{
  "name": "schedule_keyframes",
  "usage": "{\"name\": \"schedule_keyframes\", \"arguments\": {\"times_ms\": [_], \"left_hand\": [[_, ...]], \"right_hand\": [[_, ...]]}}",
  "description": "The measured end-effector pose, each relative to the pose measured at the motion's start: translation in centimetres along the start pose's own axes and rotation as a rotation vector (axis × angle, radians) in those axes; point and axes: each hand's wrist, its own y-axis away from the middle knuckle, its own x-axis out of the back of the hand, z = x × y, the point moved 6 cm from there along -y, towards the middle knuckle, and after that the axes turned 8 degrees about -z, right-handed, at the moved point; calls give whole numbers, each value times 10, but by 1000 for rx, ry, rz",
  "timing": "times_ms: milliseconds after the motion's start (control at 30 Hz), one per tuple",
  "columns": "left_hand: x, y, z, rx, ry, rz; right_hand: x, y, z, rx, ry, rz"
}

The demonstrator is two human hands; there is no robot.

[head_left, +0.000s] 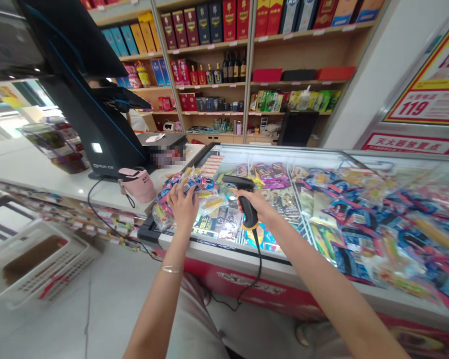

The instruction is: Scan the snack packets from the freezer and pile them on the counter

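My right hand (257, 203) is wrapped round the grip of a black barcode scanner (249, 215) with yellow trim. The scanner is held above the glass top of a chest freezer (219, 243), its head pointing left and its cable hanging down the front. My left hand (184, 203) rests with fingers spread on a pile of wrapped packets (171, 185), blue, red and clear, at the freezer's left end. Between the hands lies a clear packet with something yellow inside (212, 203). The fingertips of my left hand touch the packets; whether they pinch one is unclear.
Many wrapped packets (362, 219) fill the freezer's right side. On the white counter (60, 184) at left stand a till screen (108, 119), a pink cup (137, 184) and stacked plastic tubs (56, 144). A white basket (56, 264) sits on the floor. Shelves of boxes (209, 45) line the back.
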Motion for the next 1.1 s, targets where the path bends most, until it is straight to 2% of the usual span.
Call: {"name": "schedule_keyframes", "arguments": {"times_ms": [133, 267, 367, 467, 567, 667, 733, 867, 967, 1033, 1100], "left_hand": [[-1, -6, 43, -73, 109, -6], [-15, -9, 114, -206, 182, -89], [-32, -7, 172, -329, 261, -200], [-51, 3, 225, -527, 396, -429], [-67, 29, 266, -836, 561, -805], [-78, 57, 282, -1023, 577, -1122], [-85, 69, 284, -1047, 504, -1220], [-87, 80, 290, -1096, 381, -1261], [-87, 80, 295, -1105, 400, -1323], [-92, 70, 296, -1035, 470, -1337], [-101, 52, 293, -923, 559, -1261]], "right_hand": [[26, 26, -38, 75, 29, 13], [70, 49, -62, 117, 91, 125], [107, 67, -73, 132, 102, 225], [142, 85, -80, 162, 105, 296], [173, 101, -79, 141, 118, 373], [200, 115, -68, 84, 133, 434], [215, 122, -58, 58, 131, 470], [239, 131, -39, 31, 89, 521], [248, 133, -30, 32, 64, 532], [250, 133, -27, 30, 53, 531], [251, 133, -25, 28, 54, 536]]}}
